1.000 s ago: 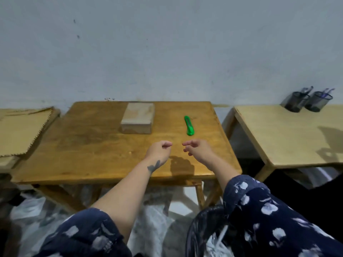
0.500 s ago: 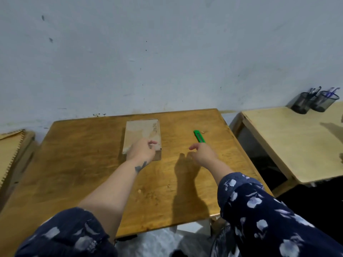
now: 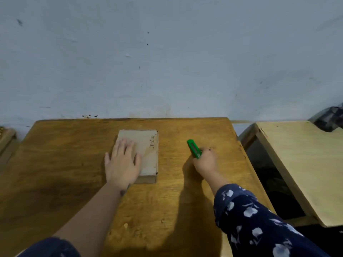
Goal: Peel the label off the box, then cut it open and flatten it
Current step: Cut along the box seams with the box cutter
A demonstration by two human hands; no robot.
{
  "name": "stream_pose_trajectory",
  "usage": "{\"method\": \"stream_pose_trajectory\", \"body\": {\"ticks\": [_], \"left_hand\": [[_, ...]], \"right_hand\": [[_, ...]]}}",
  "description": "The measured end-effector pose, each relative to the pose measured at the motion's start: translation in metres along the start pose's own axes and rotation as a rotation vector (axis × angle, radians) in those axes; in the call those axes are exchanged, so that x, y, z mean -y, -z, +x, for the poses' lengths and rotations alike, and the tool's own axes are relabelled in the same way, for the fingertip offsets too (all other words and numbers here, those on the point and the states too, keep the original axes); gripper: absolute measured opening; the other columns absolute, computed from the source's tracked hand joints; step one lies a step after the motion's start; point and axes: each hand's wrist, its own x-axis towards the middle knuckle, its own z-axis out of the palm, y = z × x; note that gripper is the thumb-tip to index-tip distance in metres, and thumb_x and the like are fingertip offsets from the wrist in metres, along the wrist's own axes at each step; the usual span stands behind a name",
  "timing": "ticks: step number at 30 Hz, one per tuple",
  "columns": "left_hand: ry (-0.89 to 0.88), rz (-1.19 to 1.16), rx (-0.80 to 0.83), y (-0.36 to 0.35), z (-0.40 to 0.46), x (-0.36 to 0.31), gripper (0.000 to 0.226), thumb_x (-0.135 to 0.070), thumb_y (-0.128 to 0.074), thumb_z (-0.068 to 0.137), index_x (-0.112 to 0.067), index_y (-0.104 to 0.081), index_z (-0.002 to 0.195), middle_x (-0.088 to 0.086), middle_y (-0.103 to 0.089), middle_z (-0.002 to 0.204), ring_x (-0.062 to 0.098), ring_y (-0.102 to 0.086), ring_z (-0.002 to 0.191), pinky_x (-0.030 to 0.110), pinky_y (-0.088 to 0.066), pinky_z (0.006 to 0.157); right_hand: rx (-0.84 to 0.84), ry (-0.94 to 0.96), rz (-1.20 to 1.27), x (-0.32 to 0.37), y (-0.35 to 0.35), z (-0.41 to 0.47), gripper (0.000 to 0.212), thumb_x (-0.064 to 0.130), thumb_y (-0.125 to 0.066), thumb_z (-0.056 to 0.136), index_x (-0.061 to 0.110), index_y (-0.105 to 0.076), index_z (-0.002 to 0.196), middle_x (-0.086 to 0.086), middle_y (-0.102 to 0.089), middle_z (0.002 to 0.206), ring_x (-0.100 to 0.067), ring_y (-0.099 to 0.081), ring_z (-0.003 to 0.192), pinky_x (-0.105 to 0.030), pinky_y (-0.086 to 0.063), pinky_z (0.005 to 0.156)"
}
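Seen from the head camera, a flat cardboard box (image 3: 146, 151) lies on a brown wooden table (image 3: 55, 164), toward its far edge and near a pale blue-grey wall (image 3: 167, 52). Handwriting runs along the right side of the box top; the words are too small to read with certainty. The left hand (image 3: 121, 164) rests palm down on the near-left part of the box, fingers spread flat and pointing away from the person, gripping nothing. The bare left forearm reaches in from the lower left, with a small dark mark at the wrist.

To the right of the box and apart from it, a green utility knife (image 3: 194, 148) lies on the table, its length angled from far-left to near-right. The right hand (image 3: 205, 161) is curled over the knife's near end, fingers closed around it, while the far end juts out beyond the knuckles; the knife appears to rest on the wood. The right arm wears a dark blue sleeve (image 3: 259, 219) with a white pattern.

A second, paler table (image 3: 306, 164) stands just to the right, separated by a dark gap. A dark container (image 3: 329, 120) sits at its far corner, partly cut off by the frame.
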Motion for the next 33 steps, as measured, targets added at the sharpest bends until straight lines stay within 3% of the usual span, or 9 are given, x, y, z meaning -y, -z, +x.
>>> {"method": "stream_pose_trajectory", "body": {"ticks": [2, 4, 7, 11, 13, 16, 19, 23, 33], "left_hand": [[0.014, 0.014, -0.026, -0.003, -0.002, 0.0, 0.057, -0.052, -0.019, 0.096, -0.029, -0.021, 0.149, -0.005, -0.011, 0.16, 0.013, 0.001, 0.147, 0.05, -0.011, 0.118], [0.026, 0.014, -0.041, -0.003, -0.003, -0.003, 0.057, -0.052, -0.019, 0.096, -0.029, -0.022, 0.148, -0.006, -0.013, 0.16, 0.014, -0.001, 0.147, 0.05, -0.013, 0.117], [0.018, 0.021, -0.05, -0.002, -0.003, -0.005, 0.057, -0.051, -0.021, 0.096, -0.029, -0.024, 0.148, -0.005, -0.015, 0.159, 0.015, -0.003, 0.147, 0.051, -0.013, 0.117], [0.023, -0.001, -0.07, -0.002, -0.005, -0.004, 0.056, -0.049, -0.026, 0.095, -0.027, -0.028, 0.146, -0.003, -0.02, 0.158, 0.015, -0.008, 0.147, 0.052, -0.024, 0.114], [0.02, -0.003, -0.075, -0.001, -0.005, -0.005, 0.055, -0.048, -0.029, 0.094, -0.027, -0.031, 0.145, -0.002, -0.023, 0.157, 0.016, -0.011, 0.146, 0.051, -0.028, 0.112], [0.019, -0.007, -0.067, -0.001, -0.004, -0.004, 0.054, -0.047, -0.031, 0.093, -0.027, -0.032, 0.144, -0.002, -0.023, 0.157, 0.016, -0.01, 0.146, 0.051, -0.03, 0.111], [0.01, -0.007, -0.079, -0.002, -0.005, -0.003, 0.054, -0.046, -0.032, 0.093, -0.026, -0.033, 0.143, -0.001, -0.025, 0.157, 0.017, -0.012, 0.146, 0.051, -0.031, 0.111], [0.013, -0.01, -0.083, -0.002, -0.005, -0.003, 0.054, -0.047, -0.03, 0.093, -0.027, -0.034, 0.143, -0.001, -0.025, 0.157, 0.017, -0.01, 0.147, 0.051, -0.03, 0.111], [0.008, -0.021, -0.09, -0.002, -0.006, -0.004, 0.054, -0.046, -0.03, 0.094, -0.027, -0.03, 0.145, -0.001, -0.02, 0.158, 0.017, -0.006, 0.147, 0.05, -0.019, 0.116]], "right_hand": [[0.086, 0.028, 0.073, 0.027, -0.001, 0.01, 0.047, 0.008, -0.06, 0.085, 0.014, -0.048, 0.13, -0.015, -0.046, 0.131, -0.032, -0.05, 0.118, -0.038, -0.048, 0.09], [0.178, 0.012, 0.278, 0.053, 0.001, 0.014, 0.045, 0.003, -0.056, 0.088, 0.017, -0.044, 0.129, -0.015, -0.054, 0.122, -0.028, -0.062, 0.095, -0.036, -0.055, 0.074], [0.421, -0.031, 0.677, 0.086, 0.011, 0.01, 0.047, 0.003, -0.055, 0.091, 0.018, -0.039, 0.133, -0.014, -0.06, 0.11, -0.016, -0.058, 0.068, -0.028, -0.054, 0.058], [0.818, 0.002, 0.998, 0.106, 0.02, 0.012, 0.063, -0.007, -0.044, 0.093, 0.023, -0.029, 0.145, -0.013, -0.058, 0.11, -0.018, -0.055, 0.073, -0.033, -0.051, 0.068], [0.883, 0.027, 1.041, 0.109, 0.023, 0.012, 0.064, -0.011, -0.036, 0.094, 0.023, -0.026, 0.147, -0.015, -0.057, 0.111, -0.018, -0.056, 0.077, -0.034, -0.051, 0.074], [0.857, 0.053, 1.075, 0.106, 0.023, 0.01, 0.053, -0.005, -0.035, 0.097, 0.017, -0.032, 0.145, -0.017, -0.061, 0.109, -0.015, -0.052, 0.068, -0.028, -0.05, 0.064], [0.781, 0.044, 1.116, 0.1, 0.016, 0.008, 0.046, 0.006, -0.04, 0.098, 0.017, -0.04, 0.143, -0.01, -0.066, 0.09, -0.01, -0.048, 0.056, -0.022, -0.045, 0.05], [0.695, 0.033, 1.032, 0.095, 0.007, 0.004, 0.042, 0.012, -0.046, 0.097, 0.022, -0.046, 0.139, -0.005, -0.063, 0.077, -0.01, -0.043, 0.048, -0.022, -0.039, 0.043], [0.295, 0.234, 0.208, 0.094, -0.014, -0.003, 0.038, 0.026, -0.054, 0.094, 0.035, -0.052, 0.131, -0.003, -0.064, 0.102, -0.013, -0.061, 0.073, -0.027, -0.05, 0.058]]}}
